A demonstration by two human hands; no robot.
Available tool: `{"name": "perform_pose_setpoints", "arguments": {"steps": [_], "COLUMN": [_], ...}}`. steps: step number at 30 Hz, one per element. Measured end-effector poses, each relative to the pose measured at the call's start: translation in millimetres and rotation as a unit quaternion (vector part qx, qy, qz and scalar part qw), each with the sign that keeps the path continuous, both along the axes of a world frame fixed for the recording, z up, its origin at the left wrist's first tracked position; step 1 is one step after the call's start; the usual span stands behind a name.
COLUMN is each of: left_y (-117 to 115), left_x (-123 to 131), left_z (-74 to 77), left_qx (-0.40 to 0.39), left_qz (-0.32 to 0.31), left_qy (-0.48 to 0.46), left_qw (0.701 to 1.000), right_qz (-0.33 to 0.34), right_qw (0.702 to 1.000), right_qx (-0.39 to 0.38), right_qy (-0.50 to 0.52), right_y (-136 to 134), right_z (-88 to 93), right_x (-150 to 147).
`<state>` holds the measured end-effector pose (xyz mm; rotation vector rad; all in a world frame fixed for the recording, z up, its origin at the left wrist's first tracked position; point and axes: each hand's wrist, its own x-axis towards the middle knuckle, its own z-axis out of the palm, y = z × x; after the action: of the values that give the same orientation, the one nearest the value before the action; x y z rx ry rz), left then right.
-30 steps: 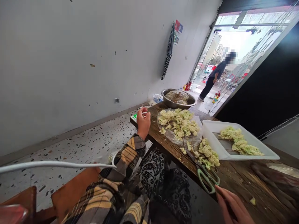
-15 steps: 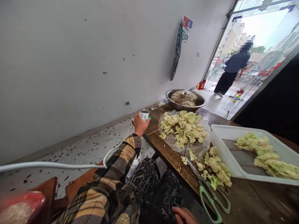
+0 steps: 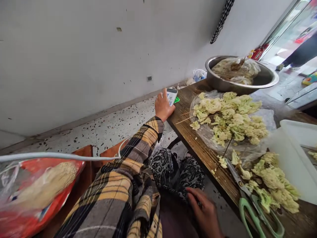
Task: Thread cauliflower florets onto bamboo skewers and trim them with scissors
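Note:
My left hand (image 3: 163, 106) is closed around a small white box-like device (image 3: 171, 96) with a grey edge and blue print, at the far left corner of the wooden table (image 3: 189, 130). A green piece (image 3: 176, 99) shows beside it. Low over my lap is my right hand (image 3: 204, 211), its visible fingers bent and slightly apart, with nothing seen in them. Cauliflower florets (image 3: 230, 115) lie on a clear plastic bag, with thin wooden skewers (image 3: 185, 119) at their left. Green-handled scissors (image 3: 250, 201) rest by a second group of florets (image 3: 274, 178).
A metal basin (image 3: 266, 81) holding bagged food stands at the table's far end. At the right is a white tray (image 3: 294, 158). A red bag (image 3: 58, 201) and a white cable (image 3: 61, 156) are on my left. Beyond the doorway, a person (image 3: 303, 53) is partly visible.
The view has tilted down and moved closer to the table, so the basin and florets look larger. My right hand shows more fully. My left hand keeps its hold on the device.

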<state>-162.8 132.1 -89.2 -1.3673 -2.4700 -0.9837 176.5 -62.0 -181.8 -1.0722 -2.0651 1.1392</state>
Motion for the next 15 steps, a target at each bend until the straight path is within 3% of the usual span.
{"name": "perform_pose_setpoints", "arguments": {"steps": [3, 7, 11, 15], "left_y": [-23.8, -85.8, -159.6, -226.6], "left_x": [-13.9, -39.1, -66.0, -89.3], "left_z": [-6.5, -20.4, -47.6, -92.6], "left_qx": [0.073, 0.145, 0.145, 0.096], "left_qz": [-0.042, -0.046, 0.036, 0.141], "left_qy": [-0.027, -0.075, -0.151, -0.251], "left_qw": [0.996, 0.985, 0.977, 0.953], "right_qz": [0.001, 0.011, 0.042, 0.082], "right_qw": [1.0, 0.999, 0.996, 0.99], "right_qx": [-0.002, -0.003, -0.025, -0.052], "right_qy": [-0.021, -0.05, -0.076, -0.098], "right_y": [-4.6, -8.8, -7.8, -3.6], "right_z": [3.0, 0.1, -4.2, -8.1], "right_x": [-10.5, -27.4, -49.7, -73.2]}}
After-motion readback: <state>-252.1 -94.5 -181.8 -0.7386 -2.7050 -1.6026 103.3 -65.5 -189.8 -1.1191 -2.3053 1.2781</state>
